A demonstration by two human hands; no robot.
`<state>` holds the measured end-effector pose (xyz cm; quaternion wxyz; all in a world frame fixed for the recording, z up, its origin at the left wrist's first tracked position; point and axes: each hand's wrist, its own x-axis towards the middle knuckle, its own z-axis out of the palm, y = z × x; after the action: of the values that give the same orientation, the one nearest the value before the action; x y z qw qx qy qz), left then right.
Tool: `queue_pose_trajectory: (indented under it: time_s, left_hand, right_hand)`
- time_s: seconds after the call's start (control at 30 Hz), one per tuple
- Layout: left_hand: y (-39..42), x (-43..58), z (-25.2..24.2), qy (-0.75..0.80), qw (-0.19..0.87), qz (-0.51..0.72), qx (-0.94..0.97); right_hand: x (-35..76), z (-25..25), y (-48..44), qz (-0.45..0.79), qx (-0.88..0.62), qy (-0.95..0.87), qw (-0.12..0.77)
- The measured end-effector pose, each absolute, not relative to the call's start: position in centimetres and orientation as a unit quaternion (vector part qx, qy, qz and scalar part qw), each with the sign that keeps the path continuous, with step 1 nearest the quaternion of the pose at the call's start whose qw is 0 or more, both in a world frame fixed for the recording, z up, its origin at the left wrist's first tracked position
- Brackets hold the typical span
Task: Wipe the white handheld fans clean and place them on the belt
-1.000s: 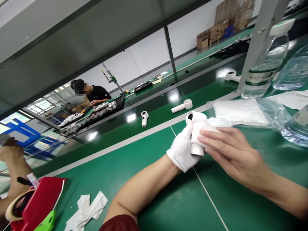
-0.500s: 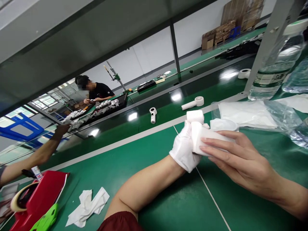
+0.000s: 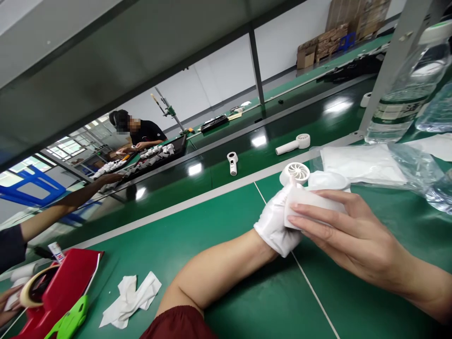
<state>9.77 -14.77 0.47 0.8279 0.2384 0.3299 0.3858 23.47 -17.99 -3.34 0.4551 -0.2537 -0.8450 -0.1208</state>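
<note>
Holding white handheld fan (image 3: pixel 297 173), grille tilted upward

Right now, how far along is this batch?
Looks done: wrapped white pieces fill the black tray by the co-worker. In hand: the gloved left hand grips a white handheld fan while the bare right hand presses a white wrap on it. Left: two unwrapped fans on the dark belt.

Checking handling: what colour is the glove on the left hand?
The glove is plain white; it shows best in the head view.
</note>
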Motion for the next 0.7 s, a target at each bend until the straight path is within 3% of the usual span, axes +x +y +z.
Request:
queue_pose_trajectory:
  time_s: [0.23, 0.7]
  left_hand:
    - [-14.4, 8.8, 1.5, 0.282, 0.867, 0.397, 0.107]
    - [-13.7, 7.9, 0.9, 0.267, 0.861, 0.393, 0.184]
  right_hand:
    - [24.1, -3.6, -18.1, -0.142, -0.250, -0.853, 0.436]
    - [25.1, -3.7, -17.6, -0.189, -0.259, -0.853, 0.411]
